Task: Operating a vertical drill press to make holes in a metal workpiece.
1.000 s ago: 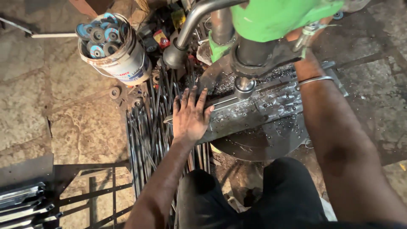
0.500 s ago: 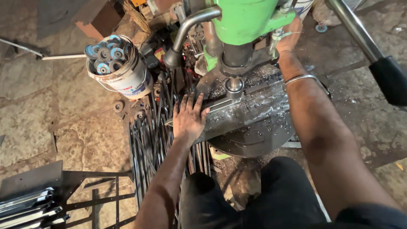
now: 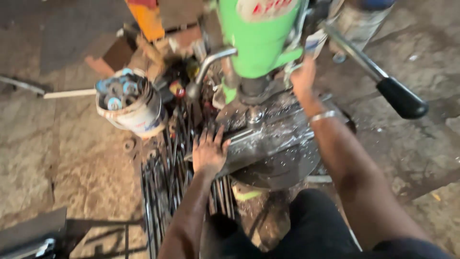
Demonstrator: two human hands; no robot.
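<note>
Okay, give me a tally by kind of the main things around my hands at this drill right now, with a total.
Green drill press: 1
Black-knobbed feed lever: 1
Metal workpiece on the drill table: 1
White bucket of round parts: 1
Hands: 2, left hand and right hand
Wrist bangle: 1
Total: 7

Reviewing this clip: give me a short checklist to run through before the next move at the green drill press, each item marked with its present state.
1. Left hand flat on the metal workpiece: ok, palm pressed on its near edge.
2. Left fingers clear of the spindle: ok, set off to the side.
3. Right hand on the drill press: cannot tell what it grips; blurred.
4. Feed lever free: ok, no hand on its black knob.
5. Metal rods lie piled under the left arm: not ok.
6. Bracelet loose near the spindle: not ok.
</note>
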